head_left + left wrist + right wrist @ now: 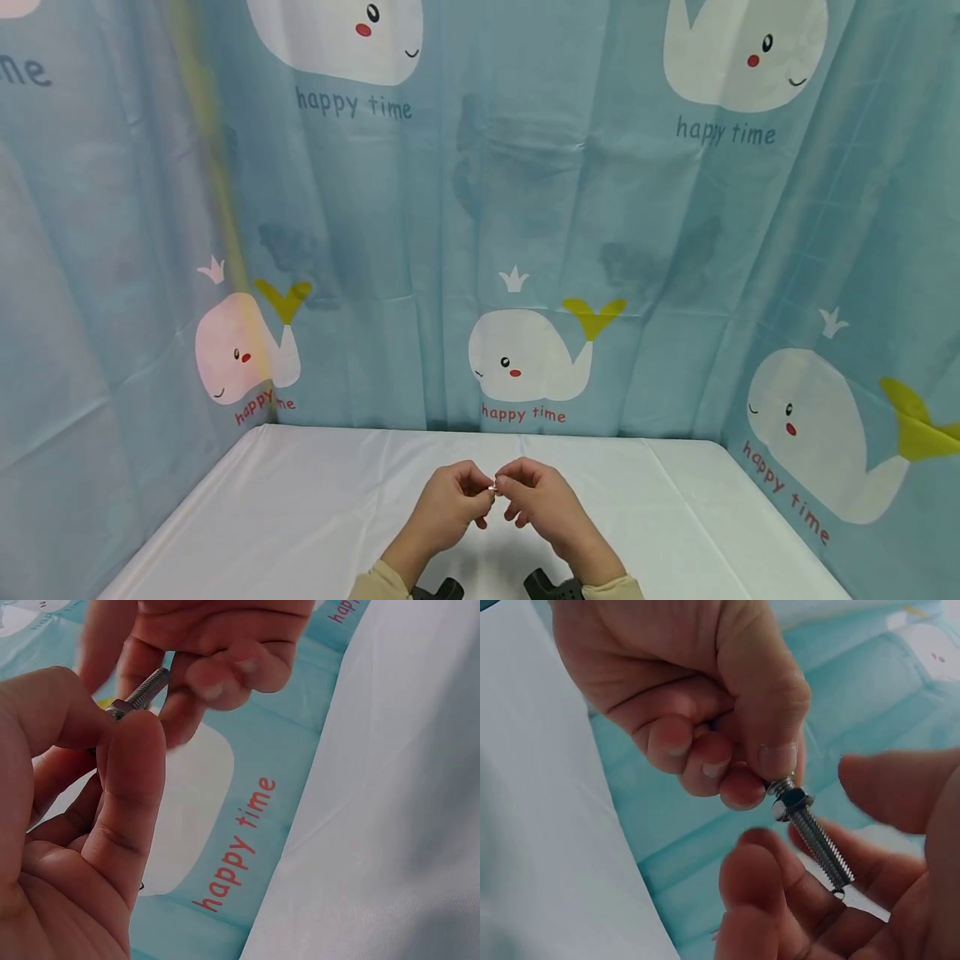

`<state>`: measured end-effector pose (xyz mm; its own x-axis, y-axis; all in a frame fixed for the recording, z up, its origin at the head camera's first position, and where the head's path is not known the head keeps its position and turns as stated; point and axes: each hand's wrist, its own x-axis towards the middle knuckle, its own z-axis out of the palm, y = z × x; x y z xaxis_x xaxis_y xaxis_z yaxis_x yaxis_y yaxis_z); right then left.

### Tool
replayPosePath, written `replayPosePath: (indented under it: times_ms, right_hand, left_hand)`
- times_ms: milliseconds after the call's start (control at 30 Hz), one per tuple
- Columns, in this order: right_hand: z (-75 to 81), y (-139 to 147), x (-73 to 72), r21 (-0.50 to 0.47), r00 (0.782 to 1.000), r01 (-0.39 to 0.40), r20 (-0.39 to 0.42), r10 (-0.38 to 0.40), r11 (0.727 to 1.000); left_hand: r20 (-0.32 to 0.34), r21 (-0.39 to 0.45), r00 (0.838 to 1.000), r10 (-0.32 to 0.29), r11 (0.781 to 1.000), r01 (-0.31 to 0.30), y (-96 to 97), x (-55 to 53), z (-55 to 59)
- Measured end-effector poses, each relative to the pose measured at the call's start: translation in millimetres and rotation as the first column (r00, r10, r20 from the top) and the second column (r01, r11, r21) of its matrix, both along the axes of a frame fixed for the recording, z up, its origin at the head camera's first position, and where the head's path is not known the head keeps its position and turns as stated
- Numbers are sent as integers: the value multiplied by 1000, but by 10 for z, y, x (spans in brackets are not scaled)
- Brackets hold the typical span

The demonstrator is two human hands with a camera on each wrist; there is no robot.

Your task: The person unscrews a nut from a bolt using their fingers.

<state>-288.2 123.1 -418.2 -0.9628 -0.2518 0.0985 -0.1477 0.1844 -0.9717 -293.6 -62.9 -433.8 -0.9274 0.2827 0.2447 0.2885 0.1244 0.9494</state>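
Note:
My left hand [448, 510] pinches a silver threaded bolt [823, 847] by one end between thumb and fingers. A hex nut [791, 802] sits on the bolt close to those fingertips. The pinched end is hidden, so a bolt head cannot be made out. Around the free threaded end, my right hand [542, 505] has its thumb and fingers spread and loosely bent, apart from the metal. In the left wrist view the bolt [150, 688] points up toward the right hand [217, 637], whose thumb is blurred. The head view shows both hands meeting over the table.
A white-covered table [300, 508] lies under the hands. Blue curtains [420, 350] with whale prints stand behind it and at both sides. Dark devices [553, 585] are worn at the wrists, beside beige sleeves [381, 582].

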Motion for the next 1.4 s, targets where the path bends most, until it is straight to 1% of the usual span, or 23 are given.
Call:
replayPosePath:
  times_ms: [167, 267, 433, 633, 767, 867, 967, 1067, 1133, 1267, 1333, 1400]
  right_hand:
    - [10, -11, 16, 11, 1000, 16, 24, -16, 1000]
    - [17, -10, 9, -2, 1000, -2, 19, 2, 1000]
    - [40, -21, -2, -40, 1000, -24, 4, 24, 999]
    - [55, -49, 14, -45, 999, -10, 40, 11, 999]
    - [38, -64, 12, -33, 999, -17, 32, 18, 999]
    - [53, -72, 12, -30, 1000, -23, 9, 23, 999]
    - [84, -72, 1, -27, 1000, -25, -14, 25, 999]
    - [84, -54, -19, -37, 1000, -9, -20, 8, 999]
    - [67, -27, -14, -32, 1000, 14, 3, -14, 999]
    - [26, 21, 36, 6, 999, 30, 45, -30, 1000]
    - [22, 27, 57, 21, 999, 20, 43, -21, 1000]
    - [30, 20, 64, 18, 1000, 13, 27, -13, 1000]
  left_hand:
    - [-9, 14, 1000, -9, 1000, 9, -5, 4, 5]
    - [-15, 12, 1000, -10, 1000, 10, -8, 6, 8]
    - [-12, 4, 1000, 7, 1000, -7, -23, 14, 21]
    - [-8, 22, 1000, 8, 1000, -7, -34, 31, 37]
    - [-13, 28, 1000, 10, 1000, -10, -32, 43, 39]
    - [-9, 27, 1000, 10, 1000, -10, -40, 45, 47]
    - [-10, 19, 1000, 16, 1000, -15, -41, 23, 54]
    - [-21, 25, 1000, 15, 1000, -14, -5, -13, 36]
    - [-18, 37, 1000, 2, 999, -1, 36, -27, 1]
    - [4, 58, 1000, -24, 998, 24, 97, -3, -70]
    - [-1, 57, 1000, -20, 998, 20, 100, 16, -80]
    - [-14, 47, 1000, -6, 999, 6, 88, 27, -67]
